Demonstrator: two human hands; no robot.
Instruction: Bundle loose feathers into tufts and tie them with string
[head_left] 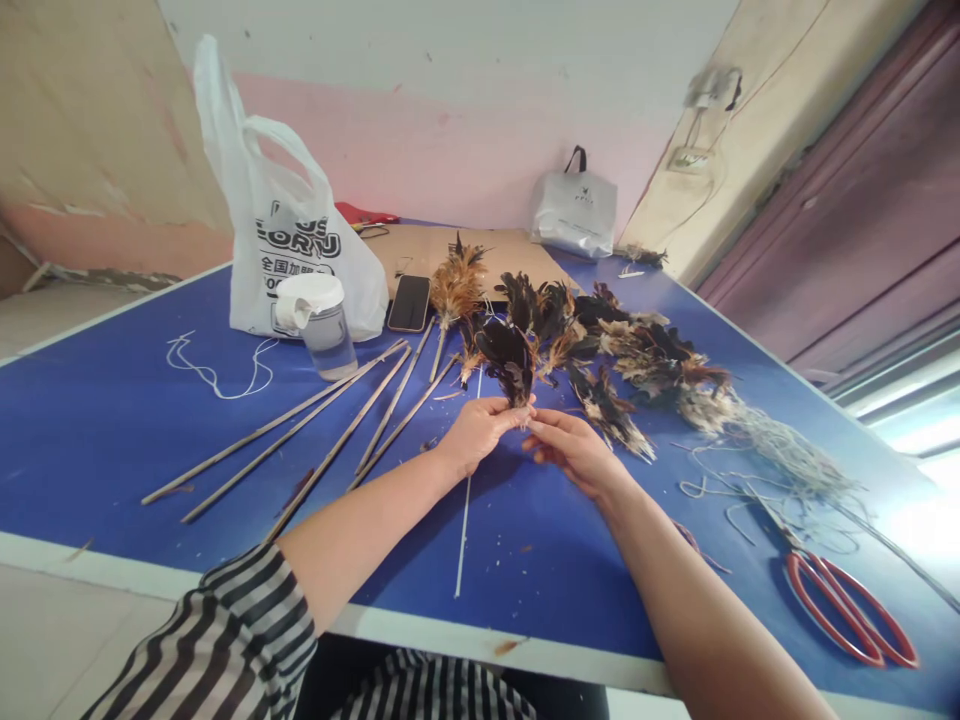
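My left hand (484, 430) is closed around the lower end of a bunch of dark feathers (508, 358), which stands upright above the fingers. Close against it, my right hand (566, 445) has thumb and forefinger pinched at the quill ends of the same bunch; its other fingers are curled. Just beyond lie loose dark and brown feathers (555, 310), spread to the right in a larger pile (660, 355). A golden-brown feather duster (457, 280) on a stick rests behind the hands. Several thin wooden sticks (337, 450) lie to the left.
Red-handled scissors (832, 590) and tangled pale string (787, 455) lie at the right of the blue table (97, 440). A plastic jug (322, 330), white bag (300, 230) and phone (409, 303) stand or lie back left. A silver bag (576, 212) is by the wall.
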